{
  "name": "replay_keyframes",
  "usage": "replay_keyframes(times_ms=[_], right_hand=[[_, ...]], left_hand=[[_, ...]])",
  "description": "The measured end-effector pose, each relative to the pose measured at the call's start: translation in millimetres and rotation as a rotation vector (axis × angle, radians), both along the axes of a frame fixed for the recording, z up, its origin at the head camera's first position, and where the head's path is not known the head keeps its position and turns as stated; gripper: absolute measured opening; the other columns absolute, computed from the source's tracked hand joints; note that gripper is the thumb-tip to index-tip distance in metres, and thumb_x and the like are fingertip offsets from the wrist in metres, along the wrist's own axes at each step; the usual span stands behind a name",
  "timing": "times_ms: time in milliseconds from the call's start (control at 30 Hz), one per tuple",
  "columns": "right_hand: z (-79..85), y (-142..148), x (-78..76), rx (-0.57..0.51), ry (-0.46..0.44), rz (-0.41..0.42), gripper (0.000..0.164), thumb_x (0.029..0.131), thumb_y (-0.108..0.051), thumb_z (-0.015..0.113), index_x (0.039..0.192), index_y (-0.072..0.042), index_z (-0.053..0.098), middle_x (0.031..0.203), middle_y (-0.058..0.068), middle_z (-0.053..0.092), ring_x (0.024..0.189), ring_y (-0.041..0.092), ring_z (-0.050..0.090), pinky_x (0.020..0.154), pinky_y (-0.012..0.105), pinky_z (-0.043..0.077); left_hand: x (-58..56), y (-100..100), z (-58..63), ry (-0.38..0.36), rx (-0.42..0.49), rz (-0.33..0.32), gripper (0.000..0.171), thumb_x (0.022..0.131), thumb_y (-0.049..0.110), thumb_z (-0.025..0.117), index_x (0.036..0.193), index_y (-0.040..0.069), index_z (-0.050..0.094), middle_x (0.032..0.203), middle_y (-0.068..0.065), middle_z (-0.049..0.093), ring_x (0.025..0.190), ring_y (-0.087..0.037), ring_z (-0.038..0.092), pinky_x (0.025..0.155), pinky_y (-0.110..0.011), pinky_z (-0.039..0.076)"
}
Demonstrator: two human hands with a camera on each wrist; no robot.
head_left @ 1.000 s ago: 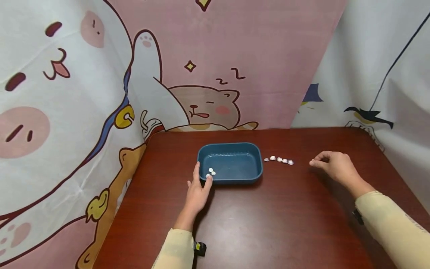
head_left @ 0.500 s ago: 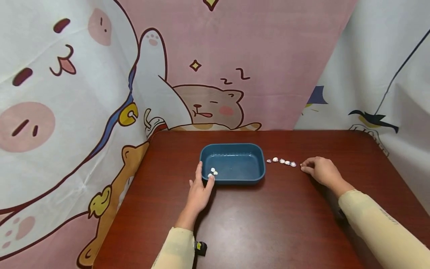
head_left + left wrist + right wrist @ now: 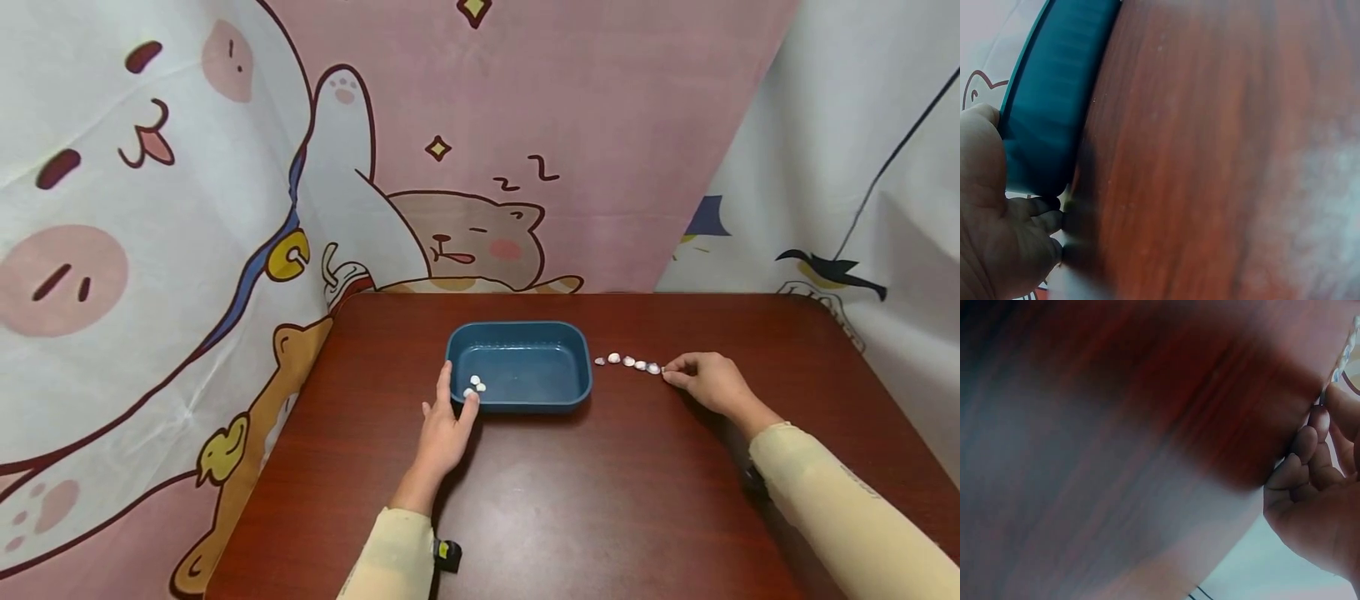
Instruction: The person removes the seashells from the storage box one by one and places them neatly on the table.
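Note:
A dark teal rectangular tray [image 3: 532,407] sits on the wooden table. My left hand [image 3: 441,435] grips its near left corner, thumb at the front rim and index finger along the left side; in the left wrist view the other fingers fold near the base. Inside that corner lie a few small white shells [image 3: 475,380]. Right of the tray, several small shells [image 3: 628,362] form a row sloping slightly toward me. At the row's right end my right hand [image 3: 712,383] pinches another small shell [image 3: 663,370] between thumb and index finger, close beside the last one. The fingertips mostly hide it.
The reddish-brown table [image 3: 570,500] ends at the back against a printed cloth [image 3: 600,167] with cartoon animals. More white cloth [image 3: 900,333] hangs along the right side. Black bands with small devices show at both wrists.
My right hand has moved left to the end of the shell row, with the pinched shell now beside the last one. My left hand stays at the tray corner. The head view has shifted slightly.

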State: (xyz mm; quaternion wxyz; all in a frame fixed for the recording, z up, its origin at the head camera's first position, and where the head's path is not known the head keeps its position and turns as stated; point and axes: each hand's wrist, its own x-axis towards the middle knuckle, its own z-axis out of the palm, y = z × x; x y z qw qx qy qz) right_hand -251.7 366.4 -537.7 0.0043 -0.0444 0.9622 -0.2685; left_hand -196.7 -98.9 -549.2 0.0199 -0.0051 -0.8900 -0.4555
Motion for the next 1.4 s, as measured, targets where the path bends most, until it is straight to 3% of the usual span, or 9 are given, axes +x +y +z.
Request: replay_keyframes(times_ms=[300, 500, 633, 800, 900, 1000, 1067, 1200, 1400], right_hand=[[5.3, -3, -0.3, -0.008, 0.019, -0.055, 0.030, 0.104, -0.036, 0.072, 0.110, -0.007, 0.079, 0.112, 0.020, 0.077, 0.097, 0.035, 0.068, 0.080, 0.045, 0.052], [31.4, -25, 1.0, -0.114, 0.125, -0.124, 0.045, 0.107, -0.048, 0.063, 0.118, -0.007, 0.077, 0.114, 0.020, 0.077, 0.096, 0.033, 0.067, 0.074, 0.036, 0.050], [58.9, -70, -3.7, -0.191, 0.127, -0.055, 0.040, 0.105, -0.047, 0.067, 0.118, -0.010, 0.077, 0.111, 0.014, 0.079, 0.093, 0.026, 0.066, 0.074, 0.032, 0.051], [76.4, -139, -12.8, -0.266, 0.057, 0.158, 0.029, 0.104, -0.034, 0.073, 0.120, -0.011, 0.078, 0.109, 0.009, 0.078, 0.090, 0.021, 0.069, 0.077, 0.031, 0.058], [71.1, -172, -19.2, -0.245, 0.002, 0.289, 0.029, 0.104, -0.032, 0.073, 0.123, -0.011, 0.077, 0.116, 0.006, 0.077, 0.097, 0.019, 0.068, 0.084, 0.036, 0.059], [55.3, -195, -26.6, -0.205, -0.056, 0.357, 0.031, 0.104, -0.032, 0.072, 0.125, -0.010, 0.077, 0.118, 0.005, 0.076, 0.101, 0.020, 0.067, 0.091, 0.043, 0.059], [44.1, -205, -30.6, -0.191, -0.093, 0.366, 0.033, 0.104, -0.031, 0.072, 0.126, -0.008, 0.076, 0.117, 0.007, 0.076, 0.102, 0.021, 0.068, 0.092, 0.046, 0.059], [26.0, -215, -36.0, -0.167, -0.153, 0.350, 0.035, 0.104, -0.034, 0.072, 0.127, -0.008, 0.075, 0.117, 0.007, 0.076, 0.102, 0.019, 0.068, 0.094, 0.046, 0.060], [22.0, -225, -41.2, -0.125, -0.186, 0.371, 0.042, 0.102, -0.039, 0.074, 0.129, -0.007, 0.073, 0.118, 0.008, 0.076, 0.104, 0.021, 0.069, 0.098, 0.047, 0.059]], left_hand=[[-0.5, 0, -2.3, -0.001, 0.007, 0.024, 0.078, 0.108, 0.052, 0.053, 0.173, 0.035, 0.014, 0.175, -0.011, 0.034, 0.152, -0.063, 0.035, 0.128, -0.077, 0.009], [1.1, -2, -4.4, -0.009, 0.001, 0.020, 0.077, 0.108, 0.053, 0.053, 0.173, 0.036, 0.014, 0.175, -0.012, 0.034, 0.153, -0.063, 0.032, 0.127, -0.078, 0.010], [2.6, -4, -2.8, 0.004, 0.010, 0.015, 0.078, 0.108, 0.051, 0.054, 0.173, 0.031, 0.015, 0.175, -0.013, 0.034, 0.144, -0.061, 0.048, 0.128, -0.077, 0.009], [1.6, -4, -1.1, -0.002, -0.015, 0.003, 0.078, 0.110, 0.050, 0.052, 0.174, 0.032, 0.011, 0.176, -0.009, 0.034, 0.142, -0.054, 0.055, 0.132, -0.072, 0.005], [1.3, -2, -1.0, -0.024, -0.027, 0.006, 0.077, 0.110, 0.052, 0.051, 0.173, 0.035, 0.010, 0.175, -0.008, 0.034, 0.149, -0.056, 0.046, 0.131, -0.073, 0.008], [2.2, 0, -2.0, -0.052, -0.029, 0.008, 0.077, 0.110, 0.053, 0.051, 0.173, 0.038, 0.009, 0.175, -0.009, 0.034, 0.154, -0.059, 0.034, 0.130, -0.075, 0.010], [2.6, 2, -2.3, -0.061, -0.024, 0.006, 0.077, 0.110, 0.054, 0.051, 0.173, 0.038, 0.009, 0.176, -0.009, 0.033, 0.156, -0.059, 0.030, 0.129, -0.075, 0.011], [2.3, 2, -4.0, -0.051, -0.021, -0.004, 0.077, 0.110, 0.053, 0.051, 0.173, 0.036, 0.010, 0.176, -0.008, 0.033, 0.155, -0.057, 0.035, 0.130, -0.074, 0.009], [-0.6, -2, -3.7, -0.040, -0.013, 0.009, 0.076, 0.110, 0.053, 0.051, 0.173, 0.038, 0.010, 0.176, -0.008, 0.033, 0.157, -0.059, 0.029, 0.130, -0.074, 0.009]])
